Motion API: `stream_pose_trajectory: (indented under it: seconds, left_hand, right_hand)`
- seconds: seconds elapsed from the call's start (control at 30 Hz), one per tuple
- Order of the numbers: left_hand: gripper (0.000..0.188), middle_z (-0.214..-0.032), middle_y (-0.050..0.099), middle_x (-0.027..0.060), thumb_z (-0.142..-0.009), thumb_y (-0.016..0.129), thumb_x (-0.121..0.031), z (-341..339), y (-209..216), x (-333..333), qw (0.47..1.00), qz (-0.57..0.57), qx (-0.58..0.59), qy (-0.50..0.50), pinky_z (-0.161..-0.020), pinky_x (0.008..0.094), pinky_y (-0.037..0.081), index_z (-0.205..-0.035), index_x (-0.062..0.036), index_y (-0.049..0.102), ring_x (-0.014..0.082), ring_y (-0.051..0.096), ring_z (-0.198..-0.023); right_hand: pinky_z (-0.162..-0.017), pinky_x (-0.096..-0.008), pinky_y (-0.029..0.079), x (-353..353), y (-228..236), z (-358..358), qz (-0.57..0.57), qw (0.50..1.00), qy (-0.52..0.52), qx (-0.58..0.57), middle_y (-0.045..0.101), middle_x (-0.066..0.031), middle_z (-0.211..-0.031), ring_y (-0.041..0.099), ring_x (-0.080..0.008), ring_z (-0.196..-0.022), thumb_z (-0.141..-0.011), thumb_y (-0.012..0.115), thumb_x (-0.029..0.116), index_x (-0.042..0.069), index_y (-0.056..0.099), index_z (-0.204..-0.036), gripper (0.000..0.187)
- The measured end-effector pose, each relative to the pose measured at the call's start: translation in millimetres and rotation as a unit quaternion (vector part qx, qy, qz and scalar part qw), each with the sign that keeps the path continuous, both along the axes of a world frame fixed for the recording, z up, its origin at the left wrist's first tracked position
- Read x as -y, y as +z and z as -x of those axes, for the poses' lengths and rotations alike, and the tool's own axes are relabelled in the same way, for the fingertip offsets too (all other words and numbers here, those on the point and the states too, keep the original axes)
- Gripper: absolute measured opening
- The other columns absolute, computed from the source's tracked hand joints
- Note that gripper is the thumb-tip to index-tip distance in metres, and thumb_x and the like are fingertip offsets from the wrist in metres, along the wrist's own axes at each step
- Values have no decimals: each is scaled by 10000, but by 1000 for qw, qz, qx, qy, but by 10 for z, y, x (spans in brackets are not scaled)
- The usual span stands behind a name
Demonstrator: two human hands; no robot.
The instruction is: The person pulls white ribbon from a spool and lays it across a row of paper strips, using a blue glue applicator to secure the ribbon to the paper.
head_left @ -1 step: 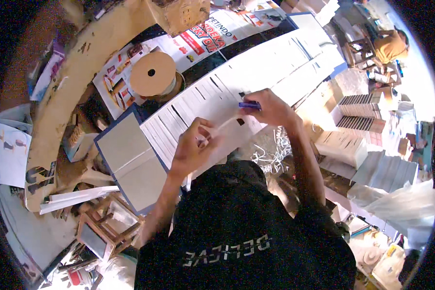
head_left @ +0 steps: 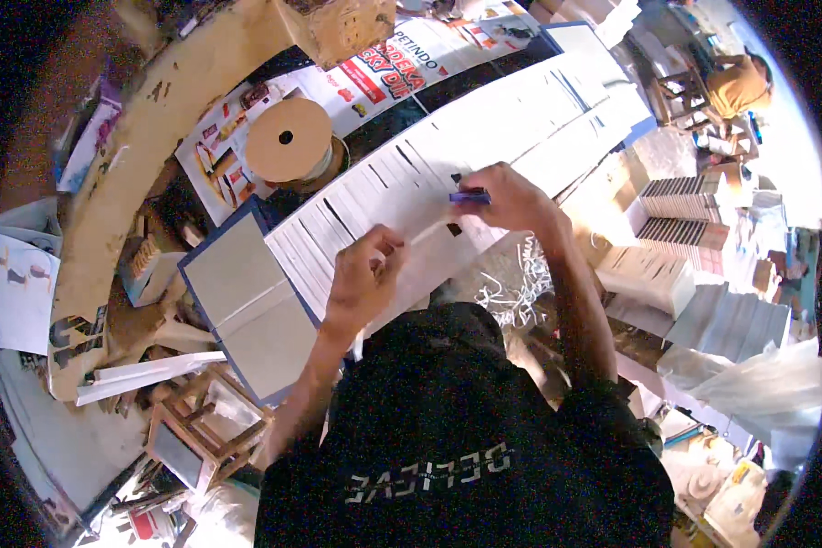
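Observation:
My right hand point(head_left: 513, 203) is closed around a short blue-purple tool point(head_left: 468, 196), whose exact kind I cannot tell. It hovers over the near edge of a long row of white-edged paper blocks point(head_left: 511, 119), marked with short dark strips. My left hand point(head_left: 363, 281) is beside it over the left part of the same row, fingers curled together; what they pinch, if anything, is too small to make out. A cardboard-faced spool point(head_left: 288, 142) lies behind the row. Grey boards with blue edging point(head_left: 251, 274) lie at the row's left end.
A printed banner point(head_left: 365, 78) lies behind the row. White scraps point(head_left: 511, 292) litter the area below my right hand. Stacked books point(head_left: 680, 215) and a grey paper stack point(head_left: 735, 315) stand at right. A wooden stool point(head_left: 205, 425) is at lower left; a person point(head_left: 738, 87) is at far right.
My left hand has shifted slightly, its fingers now curled closer together. My right hand and the tool have barely moved.

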State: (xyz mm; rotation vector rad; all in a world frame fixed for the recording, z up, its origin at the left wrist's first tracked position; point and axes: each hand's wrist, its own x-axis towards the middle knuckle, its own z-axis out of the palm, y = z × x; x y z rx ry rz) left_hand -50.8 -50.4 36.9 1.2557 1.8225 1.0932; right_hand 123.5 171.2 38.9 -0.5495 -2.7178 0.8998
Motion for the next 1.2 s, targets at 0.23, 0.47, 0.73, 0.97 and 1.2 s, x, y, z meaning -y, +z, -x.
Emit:
stream_pose_trajectory:
  seconds: [0.23,0.47,0.73,0.97,1.2]
  left_hand:
    - [182,-741,688,119,-995,610,-114,-94,-57,-55,962,122,231,80,-527,307,593,-991,64,645,197,702,-593]
    - [211,-761,702,140,-1018,558,-106,-215,-78,-183,938,135,305,95,-557,331,621,-985,83,645,202,710,-621]
    - [139,-765,714,120,-972,601,-78,-246,-141,-178,996,30,70,55,-597,332,595,-985,47,662,164,706,-668]
    - [107,-755,710,108,-947,620,-75,-293,-269,-58,997,-15,-13,71,-612,336,579,-906,24,622,177,716,-678]
    - [207,-680,664,85,-1026,575,-129,-168,225,366,972,86,214,47,-499,280,569,-886,23,593,141,681,-567]
  right_hand:
    - [-826,-417,520,265,223,102,2,983,-180,-21,648,-250,-1094,656,-394,-974,-1002,600,140,25,520,-1389,412]
    - [-801,-430,527,833,169,-50,169,963,-210,22,643,-214,-1050,650,-399,-909,-978,537,31,23,561,-1288,311]
    - [-770,-401,499,1127,-217,39,-132,976,-171,-40,604,-98,-947,610,-309,-952,-806,667,19,134,657,-1268,476]
    - [-743,-391,434,1172,-191,110,-168,965,-200,-16,560,-66,-857,559,-256,-820,-769,711,69,170,689,-1286,527]
    - [-716,-392,425,927,-180,93,-210,952,-224,-1,570,-39,-794,573,-225,-788,-798,707,59,164,730,-1207,423]
